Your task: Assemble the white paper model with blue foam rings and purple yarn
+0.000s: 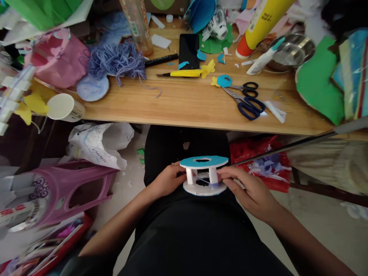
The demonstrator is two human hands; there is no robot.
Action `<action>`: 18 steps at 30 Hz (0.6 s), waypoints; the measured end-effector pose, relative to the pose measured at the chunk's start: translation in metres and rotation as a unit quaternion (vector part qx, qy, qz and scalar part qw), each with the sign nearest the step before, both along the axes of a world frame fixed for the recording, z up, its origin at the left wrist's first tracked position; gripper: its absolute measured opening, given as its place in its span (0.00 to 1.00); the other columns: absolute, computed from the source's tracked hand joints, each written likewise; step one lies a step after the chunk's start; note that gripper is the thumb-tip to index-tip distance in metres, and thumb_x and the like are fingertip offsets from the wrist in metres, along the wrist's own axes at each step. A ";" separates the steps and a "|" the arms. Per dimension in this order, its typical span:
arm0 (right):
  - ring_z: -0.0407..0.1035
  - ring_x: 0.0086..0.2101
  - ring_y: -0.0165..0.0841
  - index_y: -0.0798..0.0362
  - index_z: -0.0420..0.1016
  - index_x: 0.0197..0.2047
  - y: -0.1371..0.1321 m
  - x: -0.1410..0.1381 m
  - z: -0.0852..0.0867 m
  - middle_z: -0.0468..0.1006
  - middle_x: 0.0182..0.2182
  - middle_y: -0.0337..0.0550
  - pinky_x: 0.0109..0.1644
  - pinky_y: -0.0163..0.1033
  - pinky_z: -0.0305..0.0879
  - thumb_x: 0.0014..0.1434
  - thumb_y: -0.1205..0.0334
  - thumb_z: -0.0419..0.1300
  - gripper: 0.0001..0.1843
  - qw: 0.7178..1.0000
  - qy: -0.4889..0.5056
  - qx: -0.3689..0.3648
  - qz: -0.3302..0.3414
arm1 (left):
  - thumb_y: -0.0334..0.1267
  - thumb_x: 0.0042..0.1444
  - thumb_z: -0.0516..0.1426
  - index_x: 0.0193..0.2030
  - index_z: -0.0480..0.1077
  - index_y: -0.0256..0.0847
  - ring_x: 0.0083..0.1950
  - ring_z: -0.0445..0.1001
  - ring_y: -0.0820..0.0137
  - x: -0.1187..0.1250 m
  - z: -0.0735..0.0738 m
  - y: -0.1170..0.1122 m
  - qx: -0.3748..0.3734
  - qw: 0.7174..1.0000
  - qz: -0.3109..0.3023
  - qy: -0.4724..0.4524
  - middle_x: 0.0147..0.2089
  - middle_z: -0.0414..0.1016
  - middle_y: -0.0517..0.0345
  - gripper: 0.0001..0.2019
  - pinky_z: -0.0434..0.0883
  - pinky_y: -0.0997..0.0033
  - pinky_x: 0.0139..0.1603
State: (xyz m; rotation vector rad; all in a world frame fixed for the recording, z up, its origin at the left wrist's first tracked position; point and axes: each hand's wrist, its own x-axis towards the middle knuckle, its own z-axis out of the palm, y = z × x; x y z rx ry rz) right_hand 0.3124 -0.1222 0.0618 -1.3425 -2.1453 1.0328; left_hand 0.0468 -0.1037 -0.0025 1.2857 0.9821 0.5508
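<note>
Over my lap I hold a spool-like craft piece [212,188], made of two ring-shaped discs joined by short white posts. Its upper disc is blue on top, and the lower one shows a white face. A bit of purple-blue yarn [214,184] lies by the right post, near the lower disc. My left hand [168,179] grips the left side, its fingertips partly hidden behind the piece. On the right, the fingers and thumb of my right hand [250,188] are closed at the edge between the discs.
On the wooden table [184,107] lie scissors [247,105], a yellow utility knife [184,73], a black phone [189,50] and a heap of purple-blue yarn [117,59]. A paper cup [64,107] stands at the table's left edge. A purple stool [57,184] is at lower left.
</note>
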 end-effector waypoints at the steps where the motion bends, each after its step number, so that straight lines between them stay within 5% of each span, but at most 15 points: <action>1: 0.79 0.40 0.33 0.47 0.71 0.55 0.003 0.000 0.003 0.82 0.43 0.42 0.42 0.36 0.76 0.69 0.62 0.55 0.12 1.000 -0.005 -0.013 0.004 | 0.36 0.61 0.59 0.43 0.83 0.46 0.50 0.76 0.60 0.002 0.000 0.000 0.010 1.000 0.001 0.002 0.48 0.81 0.53 0.10 0.69 0.64 0.56; 10: 0.77 0.46 0.35 0.46 0.73 0.52 0.018 0.011 0.015 0.81 0.47 0.43 0.48 0.38 0.75 0.70 0.58 0.55 0.10 0.992 -0.045 0.013 0.120 | 0.37 0.62 0.59 0.44 0.80 0.44 0.49 0.74 0.60 0.013 -0.005 -0.004 0.010 0.996 0.070 -0.047 0.48 0.79 0.51 0.09 0.69 0.65 0.55; 18: 0.77 0.46 0.36 0.50 0.72 0.52 0.013 -0.001 0.022 0.81 0.46 0.41 0.46 0.42 0.72 0.72 0.61 0.52 0.10 0.970 -0.134 0.134 0.151 | 0.36 0.64 0.56 0.51 0.78 0.42 0.50 0.76 0.62 0.012 -0.005 -0.006 -0.033 0.994 0.105 -0.018 0.48 0.80 0.53 0.12 0.69 0.67 0.54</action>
